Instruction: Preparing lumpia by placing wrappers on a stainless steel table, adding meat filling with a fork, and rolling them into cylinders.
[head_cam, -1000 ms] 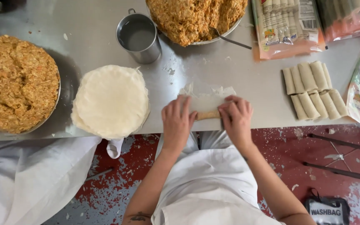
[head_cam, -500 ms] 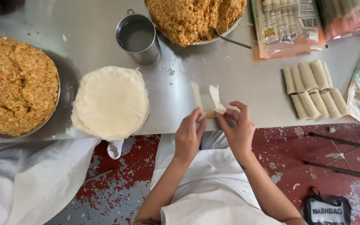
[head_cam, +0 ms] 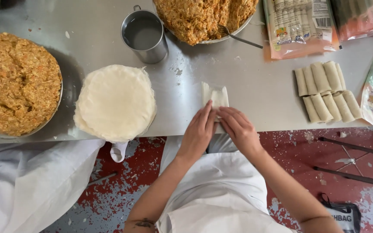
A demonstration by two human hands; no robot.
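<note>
Steel counter (head_cam: 238, 82) carries everything, listed left to right. A bowl (head_cam: 55, 113) of orange-brown filling (head_cam: 16, 82) sits at the far left. Just beside it lies a round stack of pale wrappers (head_cam: 115, 101), with a metal cup (head_cam: 144, 36) behind it. A second filling dish (head_cam: 203, 17), with a fork (head_cam: 238, 38) in it, stands at the far edge.

Near the front edge, at centre, lies the roll (head_cam: 215, 97): a partly folded wrapper, flat on the counter. The left hand (head_cam: 198, 133) and right hand (head_cam: 238, 129) meet over its near end. The fingers (head_cam: 207, 115) of both hands are pressed down on the wrapper, close together, tips touching it; neither hand lifts it.

Finished rolls (head_cam: 327, 90) lie in two rows to the right, well apart from the hands, with packets (head_cam: 301, 26) behind them.

Likely faults, judged from this position:
- Uneven pressure may tear the thin wrapper or squeeze filling out at the ends.
- A loose first turn may leave a slack roll that opens.
- The roll lies near the counter edge; a pull toward the body could drag it off.
</note>
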